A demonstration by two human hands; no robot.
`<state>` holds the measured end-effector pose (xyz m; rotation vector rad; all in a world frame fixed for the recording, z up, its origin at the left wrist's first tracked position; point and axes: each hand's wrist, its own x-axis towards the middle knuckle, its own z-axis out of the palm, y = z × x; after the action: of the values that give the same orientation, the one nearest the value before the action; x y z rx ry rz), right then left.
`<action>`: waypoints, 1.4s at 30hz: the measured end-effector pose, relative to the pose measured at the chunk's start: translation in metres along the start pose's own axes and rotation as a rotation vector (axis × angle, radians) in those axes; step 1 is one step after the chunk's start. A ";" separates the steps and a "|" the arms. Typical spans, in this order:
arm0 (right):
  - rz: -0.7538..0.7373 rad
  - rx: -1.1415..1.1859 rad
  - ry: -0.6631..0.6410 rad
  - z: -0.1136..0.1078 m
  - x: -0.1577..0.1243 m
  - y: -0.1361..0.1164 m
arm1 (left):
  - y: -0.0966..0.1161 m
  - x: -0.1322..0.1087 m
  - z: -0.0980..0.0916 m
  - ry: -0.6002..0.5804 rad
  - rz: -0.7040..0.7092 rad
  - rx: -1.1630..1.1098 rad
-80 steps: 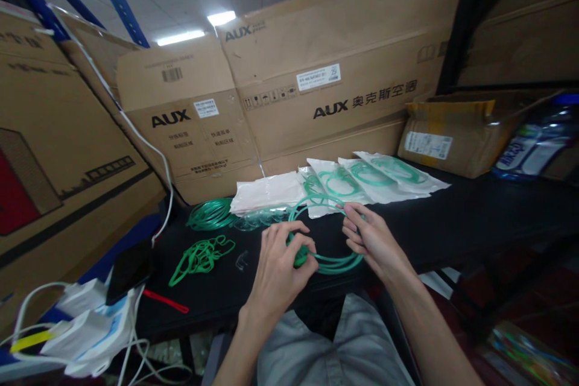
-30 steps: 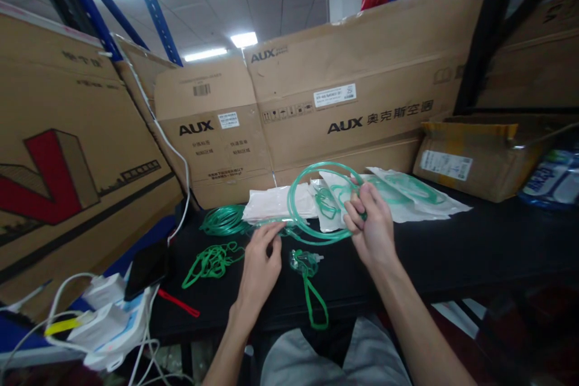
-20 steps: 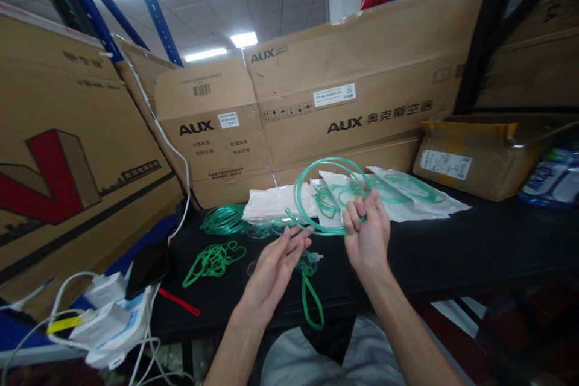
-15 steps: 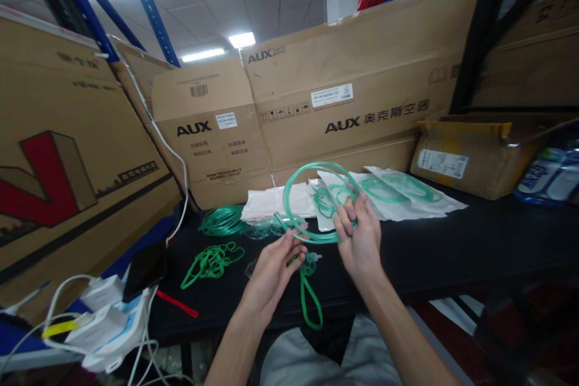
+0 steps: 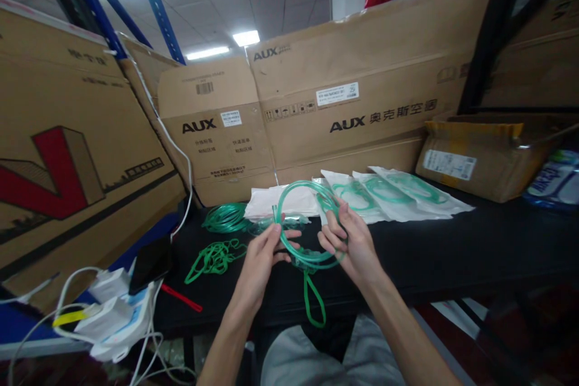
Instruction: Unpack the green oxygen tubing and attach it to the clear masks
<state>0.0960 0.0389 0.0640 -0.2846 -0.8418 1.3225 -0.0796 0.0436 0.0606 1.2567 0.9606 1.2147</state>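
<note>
Keeping pressure light avoids kinks: left hand point(image 5: 261, 253) pinches the green tubing coil point(image 5: 301, 184) at nine o'clock, right hand point(image 5: 350, 238) clasps it at three.

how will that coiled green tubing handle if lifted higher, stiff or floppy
The coiled green tubing is probably flexible but springy, as it curves in smooth, round loops. It is likely light, being slim and translucent. The loops may spread if the right hand lets go, since no tie shows.
</note>
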 end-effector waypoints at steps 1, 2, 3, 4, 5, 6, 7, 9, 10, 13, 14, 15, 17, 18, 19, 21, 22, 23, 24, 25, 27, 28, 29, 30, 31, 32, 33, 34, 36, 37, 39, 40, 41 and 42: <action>0.014 -0.015 0.002 0.001 0.000 0.000 | 0.000 0.000 0.000 -0.014 0.025 0.047; 0.027 -0.039 0.009 0.001 0.001 -0.001 | 0.000 -0.001 0.000 -0.024 0.059 0.096; 0.044 -0.076 0.020 0.002 0.002 -0.001 | 0.000 -0.001 -0.001 -0.032 0.095 0.143; 0.067 -0.125 0.031 0.002 0.004 -0.002 | 0.001 0.000 -0.003 -0.034 0.126 0.184; 0.089 -0.180 0.035 0.002 0.007 -0.001 | 0.002 0.000 -0.006 -0.029 0.149 0.216; 0.110 -0.239 0.029 0.002 0.012 0.000 | 0.003 0.001 -0.010 -0.012 0.163 0.236; 0.128 -0.308 0.008 0.002 0.018 0.003 | 0.005 0.002 -0.015 0.013 0.170 0.250; 0.153 -0.507 -0.069 0.003 0.036 0.012 | 0.009 0.008 -0.031 0.085 0.178 0.291; 0.170 -0.627 -0.113 0.004 0.047 0.018 | 0.011 0.012 -0.041 0.127 0.183 0.325; 0.264 -0.883 -0.188 0.013 0.081 0.042 | 0.017 0.028 -0.081 0.231 0.177 0.459; 0.304 -0.910 -0.199 0.018 0.091 0.050 | 0.018 0.035 -0.096 0.253 0.156 0.503; 0.351 -0.920 -0.216 0.023 0.100 0.058 | 0.019 0.043 -0.112 0.278 0.129 0.537; 0.451 -0.926 -0.254 0.035 0.114 0.074 | 0.019 0.057 -0.141 0.317 0.076 0.586; 0.496 -0.923 -0.272 0.040 0.120 0.082 | 0.018 0.064 -0.154 0.342 0.060 0.601; 0.535 -0.921 -0.282 0.046 0.125 0.089 | 0.018 0.071 -0.166 0.365 0.043 0.615; 0.602 -0.934 -0.282 0.056 0.136 0.103 | 0.016 0.083 -0.188 0.412 0.007 0.643; 0.631 -0.950 -0.272 0.060 0.142 0.111 | 0.015 0.089 -0.197 0.437 -0.014 0.658; 0.657 -0.971 -0.258 0.064 0.148 0.119 | 0.013 0.094 -0.206 0.465 -0.037 0.673; 0.677 -0.993 -0.243 0.067 0.154 0.127 | 0.011 0.099 -0.214 0.493 -0.063 0.688; 0.688 -1.015 -0.226 0.070 0.160 0.136 | 0.009 0.103 -0.220 0.520 -0.090 0.701; 0.688 -1.059 -0.202 0.075 0.170 0.152 | 0.004 0.111 -0.231 0.563 -0.139 0.724; 0.678 -1.081 -0.195 0.078 0.175 0.159 | 0.002 0.115 -0.235 0.579 -0.160 0.735; 0.664 -1.104 -0.192 0.080 0.179 0.166 | 0.001 0.118 -0.238 0.593 -0.179 0.747; 0.648 -1.126 -0.194 0.083 0.183 0.171 | -0.001 0.121 -0.240 0.608 -0.197 0.763; 0.629 -1.148 -0.199 0.085 0.187 0.175 | -0.002 0.124 -0.241 0.625 -0.217 0.784; 0.610 -1.169 -0.209 0.088 0.191 0.177 | -0.002 0.127 -0.242 0.643 -0.238 0.809; 0.591 -1.191 -0.223 0.091 0.194 0.178 | -0.003 0.129 -0.242 0.659 -0.261 0.838; 0.570 -1.214 -0.241 0.093 0.197 0.178 | -0.003 0.130 -0.242 0.670 -0.284 0.869; 0.525 -1.267 -0.288 0.097 0.203 0.175 | -0.002 0.132 -0.242 0.677 -0.332 0.933; 0.502 -1.297 -0.315 0.098 0.205 0.172 | -0.002 0.133 -0.242 0.672 -0.356 0.962; 0.453 -1.359 -0.381 0.099 0.207 0.163 | -0.002 0.133 -0.240 0.643 -0.399 1.007; 0.428 -1.388 -0.418 0.099 0.208 0.157 | -0.002 0.132 -0.239 0.622 -0.413 1.021; 0.400 -1.412 -0.460 0.099 0.208 0.150 | -0.002 0.132 -0.237 0.599 -0.421 1.029; 0.370 -1.431 -0.502 0.097 0.207 0.141 | -0.002 0.131 -0.235 0.578 -0.421 1.035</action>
<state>-0.0713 0.2412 0.1201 -1.2945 -2.1687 0.8898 -0.2906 0.2102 0.0454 1.3400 2.3408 0.7204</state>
